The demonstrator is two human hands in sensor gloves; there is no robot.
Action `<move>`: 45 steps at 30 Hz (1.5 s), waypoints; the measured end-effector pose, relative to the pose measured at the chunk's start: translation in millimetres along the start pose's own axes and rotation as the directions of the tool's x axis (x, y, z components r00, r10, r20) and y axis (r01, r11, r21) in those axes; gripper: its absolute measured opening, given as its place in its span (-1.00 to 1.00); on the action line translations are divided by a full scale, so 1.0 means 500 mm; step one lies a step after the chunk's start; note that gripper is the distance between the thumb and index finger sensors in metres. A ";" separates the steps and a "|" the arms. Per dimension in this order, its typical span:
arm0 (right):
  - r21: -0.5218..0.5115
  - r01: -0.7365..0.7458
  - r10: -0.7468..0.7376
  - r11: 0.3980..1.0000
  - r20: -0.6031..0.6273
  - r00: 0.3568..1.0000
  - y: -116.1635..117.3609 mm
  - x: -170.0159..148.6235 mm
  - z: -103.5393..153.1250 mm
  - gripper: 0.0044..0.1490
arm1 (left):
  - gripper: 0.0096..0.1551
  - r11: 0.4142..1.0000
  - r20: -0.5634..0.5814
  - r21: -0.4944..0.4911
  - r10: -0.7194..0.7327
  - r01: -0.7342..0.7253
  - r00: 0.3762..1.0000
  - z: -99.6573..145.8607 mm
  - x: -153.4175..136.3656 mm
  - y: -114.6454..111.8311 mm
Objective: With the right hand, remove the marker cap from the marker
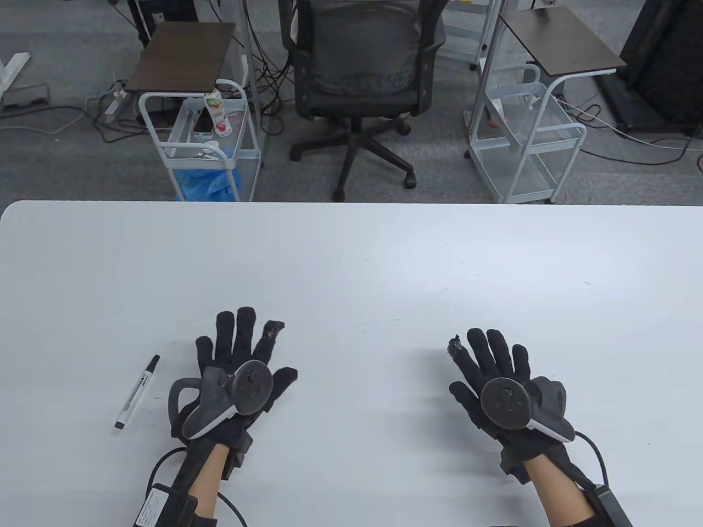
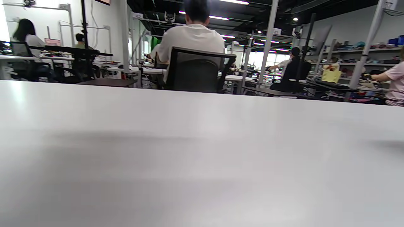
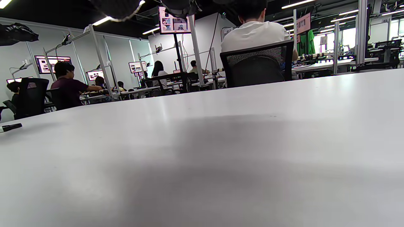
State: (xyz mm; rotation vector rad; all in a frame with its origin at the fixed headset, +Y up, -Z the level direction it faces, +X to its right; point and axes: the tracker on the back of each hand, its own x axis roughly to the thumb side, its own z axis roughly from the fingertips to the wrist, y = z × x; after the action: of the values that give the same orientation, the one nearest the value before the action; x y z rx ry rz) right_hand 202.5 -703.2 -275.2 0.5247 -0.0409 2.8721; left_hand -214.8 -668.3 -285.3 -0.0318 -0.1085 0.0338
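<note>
A white marker with a black cap lies flat on the white table, just left of my left hand; the capped end points away from me. My left hand lies flat on the table, palm down, fingers spread, empty. My right hand lies flat and empty at the right, far from the marker. In the right wrist view the marker's black cap shows at the far left edge and fingertips hang in at the top. No fingers show in the left wrist view.
A black office chair and two white wire carts stand on the floor beyond the table's far edge. People sit at other desks in the wrist views.
</note>
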 end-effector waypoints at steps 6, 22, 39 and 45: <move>-0.004 0.012 -0.012 1.000 -0.006 1.000 -0.002 -0.005 -0.001 -0.10 | 0.09 0.999 -0.181 0.037 0.010 -0.003 0.983 -0.022 -0.132 0.033; 0.054 0.022 -0.021 0.998 -0.017 1.000 0.014 -0.007 -0.005 -0.10 | -0.09 0.977 -0.619 -0.215 -0.122 -0.018 0.776 -0.019 -0.320 -0.103; 0.062 0.038 -0.037 0.997 -0.019 0.999 0.018 -0.013 -0.008 -0.10 | -0.37 0.946 -0.651 -0.321 -0.260 0.052 0.713 -0.036 -0.306 -0.172; 0.055 0.040 -0.039 0.998 -0.020 0.999 0.017 -0.015 -0.007 -0.11 | -0.40 0.902 -0.599 -0.428 -0.327 0.053 0.731 -0.045 -0.301 -0.191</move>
State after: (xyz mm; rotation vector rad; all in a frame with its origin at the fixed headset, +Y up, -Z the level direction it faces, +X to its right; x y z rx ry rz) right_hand 206.3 -712.8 -281.3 0.5033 0.0518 2.8460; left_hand -358.6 -769.6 -320.6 -0.4293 0.6090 -0.2157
